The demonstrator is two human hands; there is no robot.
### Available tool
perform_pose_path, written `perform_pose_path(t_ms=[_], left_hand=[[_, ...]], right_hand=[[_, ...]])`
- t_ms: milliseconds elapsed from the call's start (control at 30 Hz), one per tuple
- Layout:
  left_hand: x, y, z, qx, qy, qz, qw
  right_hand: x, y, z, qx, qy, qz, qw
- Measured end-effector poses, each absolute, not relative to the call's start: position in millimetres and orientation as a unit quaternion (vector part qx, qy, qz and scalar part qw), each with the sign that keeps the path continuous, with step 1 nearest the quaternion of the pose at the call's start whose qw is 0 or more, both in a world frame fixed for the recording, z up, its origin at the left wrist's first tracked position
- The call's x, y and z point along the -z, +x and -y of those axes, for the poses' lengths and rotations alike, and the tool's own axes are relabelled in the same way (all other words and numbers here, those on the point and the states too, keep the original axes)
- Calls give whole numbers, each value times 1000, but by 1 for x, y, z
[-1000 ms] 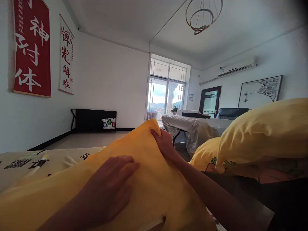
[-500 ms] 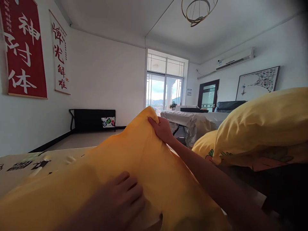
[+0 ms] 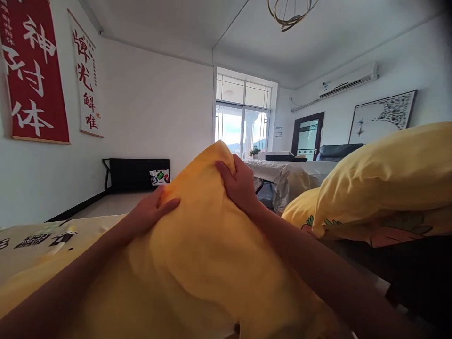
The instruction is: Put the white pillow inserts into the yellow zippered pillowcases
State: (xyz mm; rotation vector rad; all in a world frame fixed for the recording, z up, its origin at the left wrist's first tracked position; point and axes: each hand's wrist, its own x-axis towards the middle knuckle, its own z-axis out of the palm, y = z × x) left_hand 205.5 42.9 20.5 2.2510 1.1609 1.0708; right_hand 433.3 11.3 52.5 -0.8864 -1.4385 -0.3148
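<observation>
Fabric (image 3: 197,245) gains a second handhold

The left hand (image 3: 150,209) has moved from low over the yellow fabric to its left edge; its thumb lies on the near face, and it seems clamped there, though its other fingers are partly hidden. The right hand (image 3: 242,183) stays clamped on the raised peak. The fabric rises before the person, left of the yellow pillows (image 3: 388,174). Two holds probably give better control of its spread.
</observation>
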Motion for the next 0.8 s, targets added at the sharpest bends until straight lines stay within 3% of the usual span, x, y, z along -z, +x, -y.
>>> perform_pose_path(t_ms=[100,267,433,800], left_hand=[[-23,210,-35,-290,786,-414,355],[-16,207,-27,-307,757,-458,351],[-9,199,-40,-303,724,-488,382],[6,198,-62,-292,728,-445,432]], right_hand=[[-54,440,-12,163,-391,618,663],[-41,454,-26,40,-435,624,648],[-1,460,-20,-96,-518,650,548],[125,519,27,-35,-602,678,420]])
